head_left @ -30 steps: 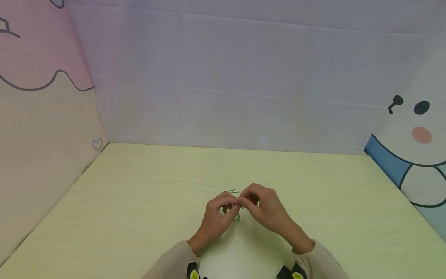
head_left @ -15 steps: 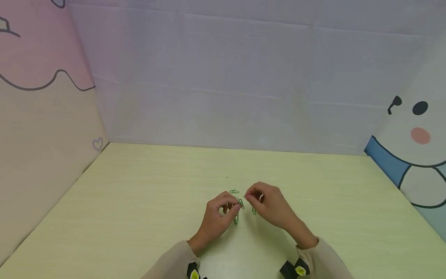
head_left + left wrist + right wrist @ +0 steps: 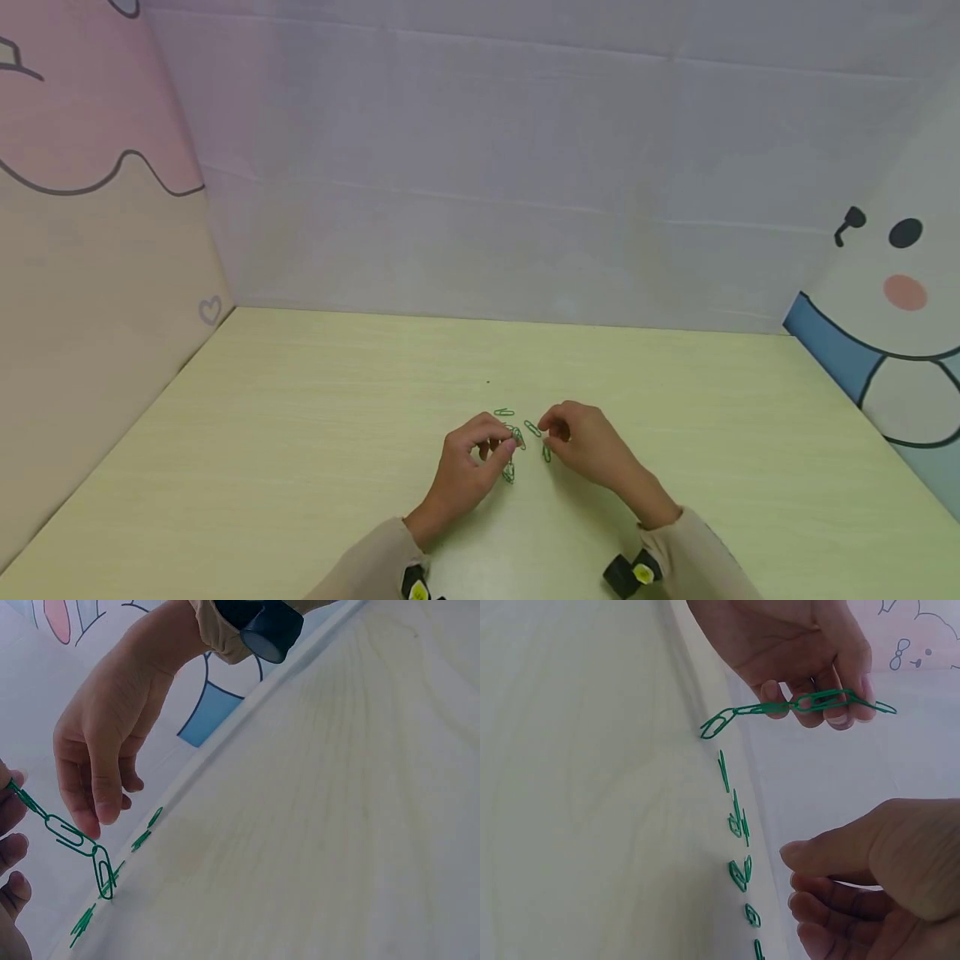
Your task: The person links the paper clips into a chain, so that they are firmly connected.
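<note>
My left hand [image 3: 471, 462] pinches one end of a chain of linked green paper clips [image 3: 765, 708] between thumb and index finger. From its fingertips the chain slopes down toward the table in the left wrist view. To the right, my right hand [image 3: 588, 442] hovers low with fingers loosely bent and nothing between them. Close to its fingertips a loose paper clip [image 3: 532, 428] lies on the table, with another paper clip [image 3: 547, 454] just below. In the right wrist view, the thumb and fingers of the right hand [image 3: 885, 877] stand slightly apart.
Another paper clip [image 3: 504, 412] lies beyond the left hand, and several paper clips [image 3: 509, 472] sit beside its thumb. The pale wooden table [image 3: 337, 400] meets a plain back wall [image 3: 480, 167]. Printed side panels [image 3: 97, 292] flank it.
My right hand has parted from the left fingertips, moving right, then slightly back toward me. A paper clip by its fingertips now lies uncovered. The left hand keeps its place with the chain.
</note>
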